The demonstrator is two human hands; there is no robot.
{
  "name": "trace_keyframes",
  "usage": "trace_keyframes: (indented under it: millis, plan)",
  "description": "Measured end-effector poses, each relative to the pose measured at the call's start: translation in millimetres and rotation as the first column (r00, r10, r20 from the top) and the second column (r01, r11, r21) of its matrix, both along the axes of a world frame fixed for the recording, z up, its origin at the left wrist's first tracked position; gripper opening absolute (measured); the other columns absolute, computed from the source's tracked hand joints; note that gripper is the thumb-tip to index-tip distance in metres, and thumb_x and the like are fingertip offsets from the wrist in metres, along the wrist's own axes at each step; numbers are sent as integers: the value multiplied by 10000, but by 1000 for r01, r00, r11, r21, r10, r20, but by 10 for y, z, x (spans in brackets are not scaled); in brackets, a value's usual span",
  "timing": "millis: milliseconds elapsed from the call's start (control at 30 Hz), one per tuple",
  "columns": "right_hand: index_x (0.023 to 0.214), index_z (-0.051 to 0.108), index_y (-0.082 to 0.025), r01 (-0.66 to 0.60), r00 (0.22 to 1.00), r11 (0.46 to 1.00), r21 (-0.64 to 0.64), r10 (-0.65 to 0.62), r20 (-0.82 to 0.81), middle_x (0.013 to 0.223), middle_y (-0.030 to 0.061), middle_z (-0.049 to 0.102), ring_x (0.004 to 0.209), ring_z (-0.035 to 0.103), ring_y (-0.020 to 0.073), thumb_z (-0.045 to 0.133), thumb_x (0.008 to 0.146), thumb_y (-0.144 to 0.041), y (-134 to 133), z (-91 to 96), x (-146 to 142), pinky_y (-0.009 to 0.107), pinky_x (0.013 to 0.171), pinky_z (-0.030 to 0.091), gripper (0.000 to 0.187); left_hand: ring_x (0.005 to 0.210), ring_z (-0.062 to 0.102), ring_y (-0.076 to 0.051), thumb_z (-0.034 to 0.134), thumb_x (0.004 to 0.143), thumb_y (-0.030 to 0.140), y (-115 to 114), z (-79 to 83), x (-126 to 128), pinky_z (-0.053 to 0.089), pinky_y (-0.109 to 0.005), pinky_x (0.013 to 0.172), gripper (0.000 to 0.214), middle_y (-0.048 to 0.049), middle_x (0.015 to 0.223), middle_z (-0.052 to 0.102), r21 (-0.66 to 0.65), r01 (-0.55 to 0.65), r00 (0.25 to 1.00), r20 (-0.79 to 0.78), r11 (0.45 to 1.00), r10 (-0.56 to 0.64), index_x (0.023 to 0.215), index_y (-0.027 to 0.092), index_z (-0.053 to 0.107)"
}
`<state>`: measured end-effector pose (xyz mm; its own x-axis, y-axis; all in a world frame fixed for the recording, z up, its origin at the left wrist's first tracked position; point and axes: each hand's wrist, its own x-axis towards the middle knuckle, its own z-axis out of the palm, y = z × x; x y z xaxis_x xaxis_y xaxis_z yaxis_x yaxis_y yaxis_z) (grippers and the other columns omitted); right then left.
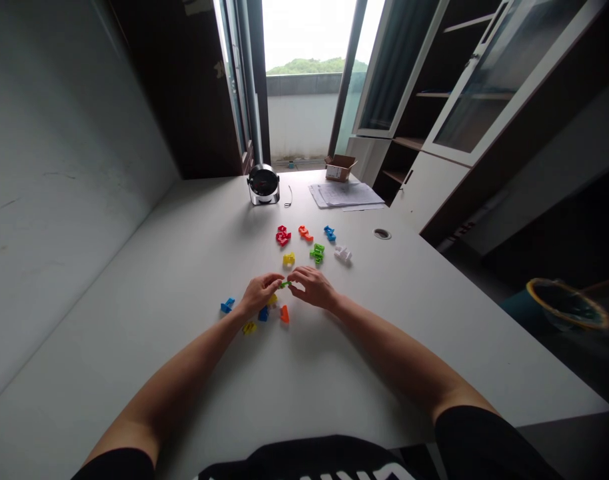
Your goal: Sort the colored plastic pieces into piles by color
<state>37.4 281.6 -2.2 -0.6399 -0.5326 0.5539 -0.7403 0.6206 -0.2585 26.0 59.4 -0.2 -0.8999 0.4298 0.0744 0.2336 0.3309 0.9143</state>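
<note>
Between my two hands is a small green plastic piece (pixel 285 284), too small to make out its shape. My left hand (pixel 261 292) pinches its left end. The fingertips of my right hand (pixel 312 287) close around its right end. Under and beside my left hand lie a yellow piece (pixel 272 300), a dark blue piece (pixel 263 313), an orange piece (pixel 284 314) and another yellow piece (pixel 249 327). A blue piece (pixel 227 305) sits left of my left wrist. My left hand partly hides this cluster.
Beyond my hands lie red (pixel 283 235), orange (pixel 305 233), blue (pixel 330 233), yellow (pixel 288 259), green (pixel 317 253) and white (pixel 342 253) plastic clusters. Farther back are a round black device (pixel 263 183), papers (pixel 349 195) and a cardboard box (pixel 339 169). A cable hole (pixel 382 234) is at right.
</note>
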Motion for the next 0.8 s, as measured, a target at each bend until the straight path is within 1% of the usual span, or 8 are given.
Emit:
trace_keyframes:
  millis: [100, 200, 300, 400, 600, 733, 800]
  plan:
    - [969, 605, -206, 11, 1000, 1000, -24, -11, 12, 882, 42, 645, 819, 585, 168, 560, 920, -248, -9, 2, 10, 309, 789, 459, 79, 843, 674, -151, 564, 898, 503, -3, -9, 4, 513, -223, 726, 442, -71, 1000, 742, 17, -15, 1000, -2, 1000, 15, 1190, 183, 650]
    - [958, 603, -206, 29, 999, 999, -43, -28, 32, 861, 38, 638, 800, 581, 162, 570, 904, -242, -11, 7, 16, 296, 766, 453, 73, 784, 644, -127, 606, 879, 487, -9, -18, 8, 492, -209, 689, 458, -57, 972, 732, 35, 1, 1000, -16, 999, 0, 1225, 186, 605]
    - [955, 604, -206, 34, 998, 998, -46, -32, 47, 855, 37, 635, 794, 581, 158, 571, 902, -244, -8, 11, 19, 288, 756, 448, 73, 822, 639, -127, 606, 882, 468, -13, -23, 6, 496, -213, 733, 385, -52, 985, 721, 38, 19, 999, -38, 999, -17, 1137, 182, 639]
    - [953, 603, -206, 31, 999, 998, -47, -29, 41, 845, 34, 632, 783, 580, 155, 573, 915, -263, -9, 14, 24, 284, 745, 443, 74, 845, 636, -136, 560, 906, 473, -14, -27, -3, 502, -225, 764, 349, -48, 971, 716, 8, 16, 999, -47, 1000, -16, 1064, 183, 673]
    - [1038, 616, -216, 4, 1000, 1000, -1, -4, -1, 891, 43, 648, 803, 593, 162, 551, 974, -360, -5, 16, 29, 297, 763, 449, 170, 811, 632, -138, 529, 913, 490, -12, -40, -18, 501, -222, 732, 364, -50, 925, 715, 22, -8, 1000, -29, 1000, 9, 1013, 179, 691]
    - [953, 629, -214, -6, 999, 998, 67, 9, -36, 902, 52, 644, 805, 585, 162, 489, 1008, -328, 7, 15, 20, 301, 775, 448, 189, 746, 604, -124, 528, 911, 488, -9, -54, -15, 475, -205, 675, 363, -40, 834, 695, 24, -17, 999, -31, 1000, 17, 943, 164, 691]
    - [915, 625, -208, -9, 999, 996, 93, 13, -41, 887, 53, 637, 795, 577, 161, 474, 1012, -310, 7, 16, 17, 300, 775, 446, 206, 729, 598, -117, 534, 909, 476, -5, -61, -12, 472, -204, 673, 350, -36, 825, 692, 35, -9, 1000, -26, 999, 10, 938, 163, 688]
